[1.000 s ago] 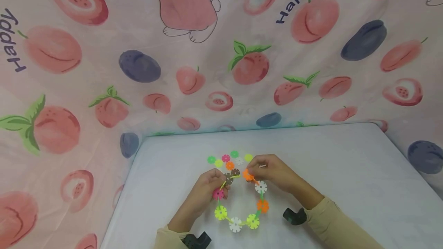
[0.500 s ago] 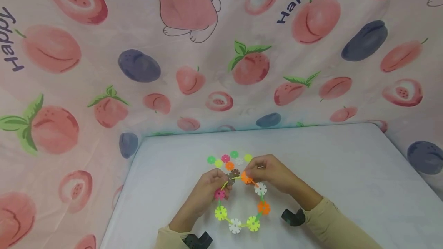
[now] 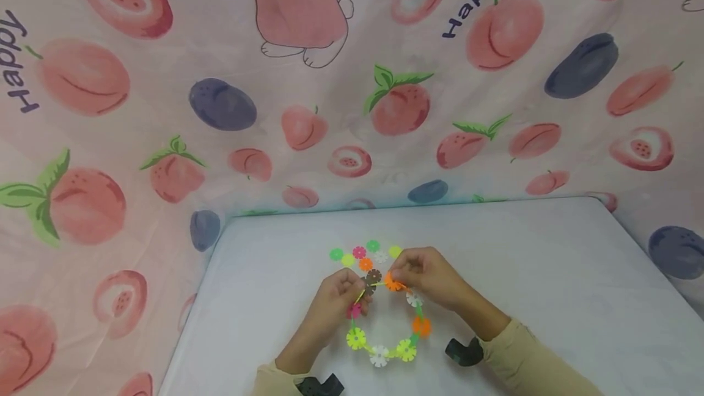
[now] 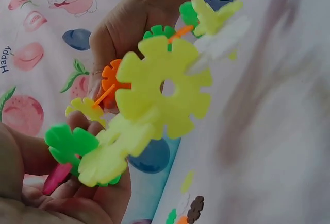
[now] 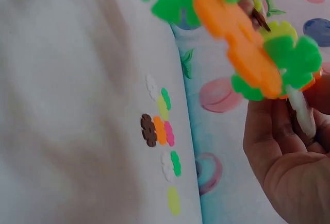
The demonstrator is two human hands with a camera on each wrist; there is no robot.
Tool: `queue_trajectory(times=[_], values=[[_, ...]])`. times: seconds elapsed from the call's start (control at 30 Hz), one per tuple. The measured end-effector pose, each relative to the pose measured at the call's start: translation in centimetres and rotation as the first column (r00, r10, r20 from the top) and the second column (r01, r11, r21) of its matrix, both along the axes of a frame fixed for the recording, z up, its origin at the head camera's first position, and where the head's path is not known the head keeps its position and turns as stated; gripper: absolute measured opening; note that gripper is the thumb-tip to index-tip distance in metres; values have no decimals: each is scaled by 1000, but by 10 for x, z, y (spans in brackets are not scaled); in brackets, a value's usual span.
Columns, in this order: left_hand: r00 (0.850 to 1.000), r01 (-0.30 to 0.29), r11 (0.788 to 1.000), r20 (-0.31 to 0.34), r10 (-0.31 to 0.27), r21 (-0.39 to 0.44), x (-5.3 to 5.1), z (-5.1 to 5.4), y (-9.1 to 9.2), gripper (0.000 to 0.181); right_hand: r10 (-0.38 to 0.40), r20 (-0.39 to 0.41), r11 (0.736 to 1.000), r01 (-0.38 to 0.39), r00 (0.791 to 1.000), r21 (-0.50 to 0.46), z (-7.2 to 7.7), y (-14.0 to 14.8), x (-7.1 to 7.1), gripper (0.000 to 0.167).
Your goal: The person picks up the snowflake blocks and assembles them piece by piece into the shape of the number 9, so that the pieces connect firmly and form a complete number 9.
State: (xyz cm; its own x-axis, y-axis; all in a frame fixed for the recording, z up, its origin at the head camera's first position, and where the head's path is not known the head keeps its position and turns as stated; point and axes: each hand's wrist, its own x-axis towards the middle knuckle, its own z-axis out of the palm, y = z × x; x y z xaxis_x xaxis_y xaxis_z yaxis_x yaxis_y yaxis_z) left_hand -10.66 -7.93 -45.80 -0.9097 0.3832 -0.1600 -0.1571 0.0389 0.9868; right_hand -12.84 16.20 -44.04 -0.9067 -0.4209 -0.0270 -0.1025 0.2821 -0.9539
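Scattered coloured discs [image 3: 365,264] on white table [image 3: 511,261]

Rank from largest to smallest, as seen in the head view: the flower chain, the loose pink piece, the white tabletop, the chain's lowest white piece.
White tabletop
Flower chain
Lowest white piece
Loose pink piece; it lies farther, so real size is unsure.

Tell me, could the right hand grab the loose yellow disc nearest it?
Probably yes: the right hand looks close to that yellow disc, and no other piece seems to cover it. But the hand pinches an orange piece it might first need to release.
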Motion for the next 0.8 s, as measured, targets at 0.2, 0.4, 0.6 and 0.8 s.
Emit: queue_trajectory(times=[0.2, 0.4, 0.6, 0.8], values=[[998, -29, 999, -50, 28, -22, 2, 4, 4, 14, -62, -12, 998, 62, 998, -14, -3, -5, 2, 16], [999, -14, 1000, -34, 13, -26, 1, 8, 3, 14, -61, 33, 998, 61, 998, 11, -3, -1, -1, 22], [998, -63, 997, -29, 61, -52, -3, 11, -1, 18, -13, 147, 1000, 12, 989, 6, -7, 8, -7, 37], [986, -166, 986, 31, 167, -25, -4, 9, -6, 21, -18, 224, 998, 5, 974, 56, -10, 19, -9, 46]])
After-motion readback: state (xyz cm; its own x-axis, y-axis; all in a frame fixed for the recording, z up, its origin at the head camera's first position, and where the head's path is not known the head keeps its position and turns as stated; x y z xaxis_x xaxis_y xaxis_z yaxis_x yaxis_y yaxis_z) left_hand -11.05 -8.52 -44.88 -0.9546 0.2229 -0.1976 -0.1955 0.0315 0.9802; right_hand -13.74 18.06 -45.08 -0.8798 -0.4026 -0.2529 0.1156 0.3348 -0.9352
